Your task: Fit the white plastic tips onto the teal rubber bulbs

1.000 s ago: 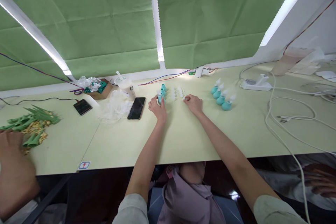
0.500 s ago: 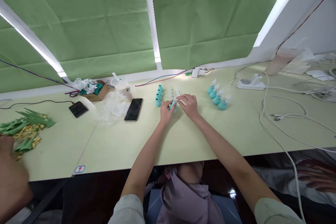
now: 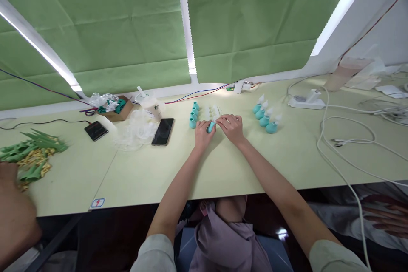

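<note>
My left hand [image 3: 203,134] is closed around a turquoise rubber bulb [image 3: 211,127], tilted over the table in front of me. My right hand [image 3: 233,128] pinches a small whitish nozzle tip at the bulb's neck; the fingers mostly hide that tip. Just left and beyond stands a row of several turquoise bulbs [image 3: 193,122] with open necks and no tips. Loose whitish nozzle tips [image 3: 210,111] lie behind my hands. To the right, several bulbs fitted with pointed clear tips [image 3: 272,127] stand in a slanting row.
A black phone [image 3: 162,132], a drink cup [image 3: 151,107], crumpled clear plastic [image 3: 135,131] and a cardboard box [image 3: 118,113] are to the left. Another person's hand [image 3: 8,174] is beside green and yellow parts [image 3: 35,157]. A power strip [image 3: 306,100] and white cables [image 3: 347,118] lie right.
The bulb in my left hand has tipped over more, its rounded end now toward me. My right hand has shifted slightly right, still pinching at the neck.
</note>
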Demonstrator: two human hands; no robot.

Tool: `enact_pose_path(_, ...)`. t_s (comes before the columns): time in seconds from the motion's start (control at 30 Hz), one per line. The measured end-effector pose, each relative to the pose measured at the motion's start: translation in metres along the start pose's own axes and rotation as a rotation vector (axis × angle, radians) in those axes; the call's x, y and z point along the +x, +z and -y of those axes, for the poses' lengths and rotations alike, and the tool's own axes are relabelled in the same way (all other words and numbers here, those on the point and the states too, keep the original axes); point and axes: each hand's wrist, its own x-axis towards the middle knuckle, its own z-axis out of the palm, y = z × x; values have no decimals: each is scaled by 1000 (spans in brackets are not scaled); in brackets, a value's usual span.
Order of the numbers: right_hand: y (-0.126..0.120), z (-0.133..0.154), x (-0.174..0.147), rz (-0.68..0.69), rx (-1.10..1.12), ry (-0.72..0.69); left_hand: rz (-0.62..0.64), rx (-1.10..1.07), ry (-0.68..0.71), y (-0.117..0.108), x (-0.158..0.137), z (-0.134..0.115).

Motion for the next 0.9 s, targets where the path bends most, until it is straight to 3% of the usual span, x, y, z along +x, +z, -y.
enact_pose_path(0.3, 0, 0, 3, -133, -61, -71, -40, 34, 141, 1, -1, 3)
enact_pose_path(0.5, -6, -3, 9, 10, 32, -119, -30, 57, 175, 1, 1, 8)
enact_pose_path(0.6, -5, -2, 11, 46, 138, -50, -35, 69, 184, 1, 2, 10)
enact_pose_path(0.73, 0, -2, 13, -24, 296, 98, -57, 82, 192, 1, 2, 10)
enact_pose_path(0.9, -3, -23, 17, -361, 481, 363, -130, 71, 154, -5, 5, 16)
